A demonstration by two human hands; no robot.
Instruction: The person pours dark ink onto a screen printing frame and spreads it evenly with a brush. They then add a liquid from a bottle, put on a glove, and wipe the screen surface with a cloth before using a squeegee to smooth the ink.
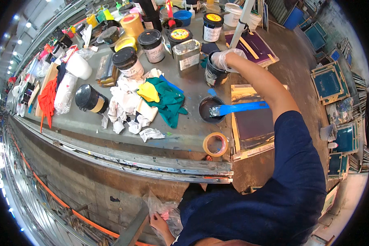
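My right hand (223,60), covered in clear plastic, is at the mouth of a black ink tub (215,77) at the table's right end. Its fingers are hidden by the plastic and the tub's rim. Nearer to me a dark bowl (205,116) holds the head of a blue-handled spatula (238,108), whose handle reaches right over a wooden-framed screen (254,129). A roll of tan tape (215,144) lies close to the bowl. Low down, beside my body, my left hand (158,222) is closed on a crumpled clear plastic bag (168,208) with something pink showing through.
White, yellow and green rags (164,100) lie mid-table among several black lidded tubs (151,46). A metal tin (187,57) stands behind the rags. Metal rails (143,165) run along the table's near edge. A slanted post (241,24) rises near my right hand. Framed screens (327,82) lean at the right.
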